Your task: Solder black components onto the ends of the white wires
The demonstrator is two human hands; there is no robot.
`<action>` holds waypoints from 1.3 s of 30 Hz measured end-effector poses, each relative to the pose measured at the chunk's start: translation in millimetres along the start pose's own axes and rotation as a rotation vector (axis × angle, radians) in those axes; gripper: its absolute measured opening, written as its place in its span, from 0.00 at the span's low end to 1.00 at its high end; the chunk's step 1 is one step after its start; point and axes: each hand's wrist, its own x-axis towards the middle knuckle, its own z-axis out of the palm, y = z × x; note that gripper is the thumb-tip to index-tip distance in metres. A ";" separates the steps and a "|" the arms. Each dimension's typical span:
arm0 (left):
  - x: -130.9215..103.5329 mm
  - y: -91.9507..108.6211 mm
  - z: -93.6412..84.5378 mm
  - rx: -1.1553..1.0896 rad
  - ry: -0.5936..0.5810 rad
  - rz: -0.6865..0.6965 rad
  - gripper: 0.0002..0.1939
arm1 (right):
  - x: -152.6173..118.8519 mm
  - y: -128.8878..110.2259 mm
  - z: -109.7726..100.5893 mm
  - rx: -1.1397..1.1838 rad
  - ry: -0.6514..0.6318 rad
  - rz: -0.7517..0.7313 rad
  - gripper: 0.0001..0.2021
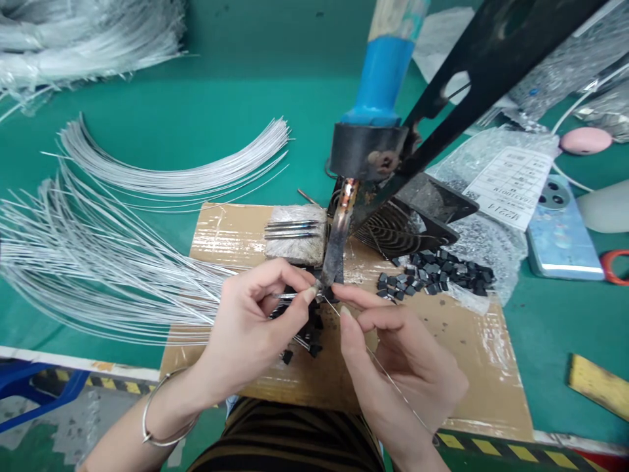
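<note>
My left hand (263, 318) is closed in a pinch on a thin wire (284, 296), its tip partly hidden by the fingertips. Between thumb and forefinger, my right hand (398, 354) grips a strand of solder wire (388, 377), which trails back over the palm to the wrist. Both sets of fingertips meet just under the tip of a soldering iron (337, 246), held downward in a black clamp. Below the left fingers, small black parts (314, 337) with wire ends lie on the cardboard (481, 373).
White wires spread leftward in a loose bundle (122, 282), with a curved bundle (177, 167) behind. A wrapped block (295, 236) bears several short rods. Rightward are a small fan (393, 229), black pieces (437, 272), a plastic bag (491, 216) and a phone (565, 229). A metal arm (457, 92) crosses overhead.
</note>
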 end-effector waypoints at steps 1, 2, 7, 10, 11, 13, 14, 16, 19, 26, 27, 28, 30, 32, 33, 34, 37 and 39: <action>0.4 0.1 0.0 0.000 -0.001 0.002 0.06 | 0.0 -0.1 0.0 0.005 0.001 0.002 0.09; 0.9 0.2 0.2 -0.002 -0.001 0.004 0.06 | 0.0 -0.1 0.0 0.009 0.006 0.005 0.09; 2.0 0.1 1.0 -0.002 -0.002 0.008 0.07 | -0.1 2.4 0.1 0.009 0.012 0.003 0.10; 1.5 0.8 1.0 -0.005 -0.002 0.008 0.07 | -0.2 3.6 0.6 0.026 0.022 -0.030 0.09; 1.3 1.2 0.9 -0.005 -0.002 0.009 0.07 | -0.2 3.4 1.0 0.031 0.026 -0.032 0.09; 1.0 1.9 0.6 0.001 -0.003 0.009 0.07 | -0.1 2.6 1.7 0.030 0.024 -0.017 0.09; 0.9 2.1 0.6 0.004 -0.003 0.008 0.06 | 0.0 2.1 2.0 0.024 0.027 -0.005 0.09; 0.7 2.2 0.7 0.016 0.001 0.003 0.06 | 0.3 1.2 2.5 0.016 0.035 -0.007 0.09; 0.1 1.8 1.4 0.033 0.009 -0.001 0.06 | 0.4 1.0 2.9 0.009 0.039 -0.029 0.09; -0.7 3.0 2.0 0.034 0.017 -0.008 0.06 | 0.1 0.6 2.1 -0.015 0.029 -0.017 0.08; -0.4 3.1 2.1 0.029 0.014 -0.007 0.06 | 0.3 0.6 1.7 -0.017 0.025 -0.016 0.09; 0.0 3.1 2.3 0.027 0.011 -0.010 0.06 | 0.5 0.7 1.2 -0.020 0.022 -0.015 0.09; 0.7 2.5 2.7 0.022 0.006 -0.013 0.06 | 0.9 1.2 0.3 -0.027 0.019 -0.015 0.09; 0.9 1.5 2.7 0.020 0.004 -0.011 0.06 | 1.2 1.9 -0.4 -0.031 0.009 -0.026 0.08; 0.7 1.0 2.6 0.021 0.003 -0.010 0.06 | 1.2 2.2 -0.5 -0.033 0.006 -0.035 0.08; 0.4 0.7 2.4 0.022 0.001 -0.007 0.06 | 1.2 2.4 -0.5 -0.034 0.007 -0.041 0.08; -0.7 0.7 1.4 0.030 0.001 0.001 0.06 | 0.8 2.4 0.5 -0.036 0.028 -0.038 0.08; -0.6 1.3 1.1 0.028 0.002 0.006 0.06 | 0.3 2.9 1.4 -0.032 0.039 -0.026 0.08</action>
